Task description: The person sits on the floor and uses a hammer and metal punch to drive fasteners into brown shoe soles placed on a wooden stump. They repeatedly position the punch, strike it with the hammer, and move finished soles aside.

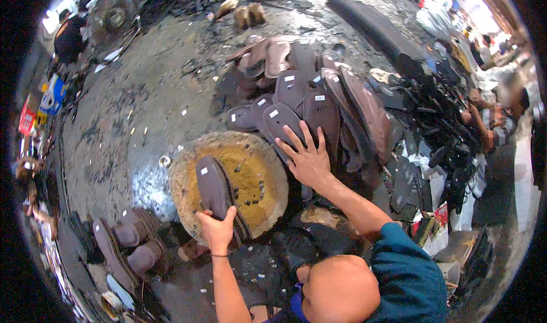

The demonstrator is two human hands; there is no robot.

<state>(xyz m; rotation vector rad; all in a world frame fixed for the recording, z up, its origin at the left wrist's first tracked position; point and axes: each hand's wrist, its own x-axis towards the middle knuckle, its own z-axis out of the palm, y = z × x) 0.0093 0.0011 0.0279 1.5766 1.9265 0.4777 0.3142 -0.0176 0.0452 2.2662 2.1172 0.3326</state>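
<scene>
My left hand (217, 230) is closed around the heel end of a small stack of brown shoe soles (212, 180), thumb on one side and fingers on the other. The soles lie on a round block (268, 158) with a worn yellowish top, where several small dark bits are scattered. My right hand (308, 158) reaches right of the block, its fingers spread over a brown sole (279, 118) with a small white label. That sole belongs to a heap of similar labelled soles (321, 106). Whether the right fingertips press on it or hover just above is hard to tell.
Finished-looking brown sandals (137, 243) sit at the lower left. A dark roll of material (370, 29) lies at the far right, near a mound of black straps or scraps (439, 118). Another person (496, 115) sits at the right edge. Scraps litter the grey floor (154, 84).
</scene>
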